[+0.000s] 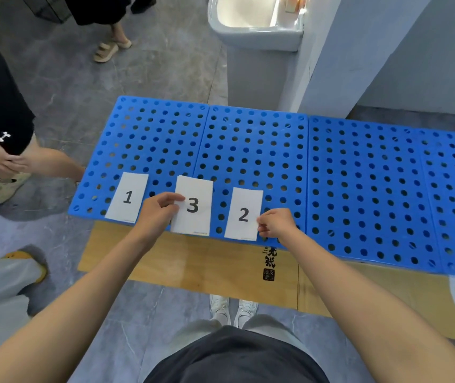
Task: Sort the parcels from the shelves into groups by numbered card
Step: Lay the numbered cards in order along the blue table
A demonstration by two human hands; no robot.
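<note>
Left hand point(157, 210) pinches white paper card "3" point(193, 205); right hand point(275, 223) pinches card "2" point(244, 214); card "1" point(127, 197) lies flat on blue perforated plastic panel point(359, 183). No parcels visible; sorting apparently unstarted.

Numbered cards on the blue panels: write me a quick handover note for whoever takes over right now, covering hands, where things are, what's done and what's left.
Left hand pinches the left edge of card 3.
Right hand pinches the right edge of card 2.
Card 1 lies untouched at the left end of the blue perforated panels.
The cards read 1, 3, 2 from left to right along the near edge.
Done: three cards are out.
Left: probably swap 3 and 2 into order, then all the parcel sorting. No parcels or shelves are in view.
</note>
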